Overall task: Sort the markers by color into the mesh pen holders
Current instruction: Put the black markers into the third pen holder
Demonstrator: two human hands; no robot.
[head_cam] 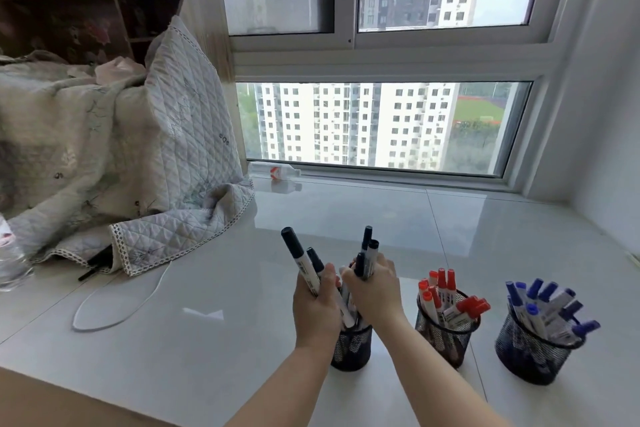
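Three black mesh pen holders stand in a row on the white sill. The left holder (351,350) contains black-capped markers (294,248). My left hand (315,308) grips a few of them, caps up, just above the holder. My right hand (375,288) grips another bunch of black markers (369,250) beside it, over the same holder. The middle holder (446,340) is filled with red-capped markers (443,282). The right holder (530,357) is filled with blue-capped markers (540,295).
A quilted cloth (138,163) is heaped over the sill's left part, below a wooden shelf (104,7). A white cable (114,308) loops beside it, with a dark pen (93,269) under the cloth's edge. A small bottle (277,172) lies by the window.
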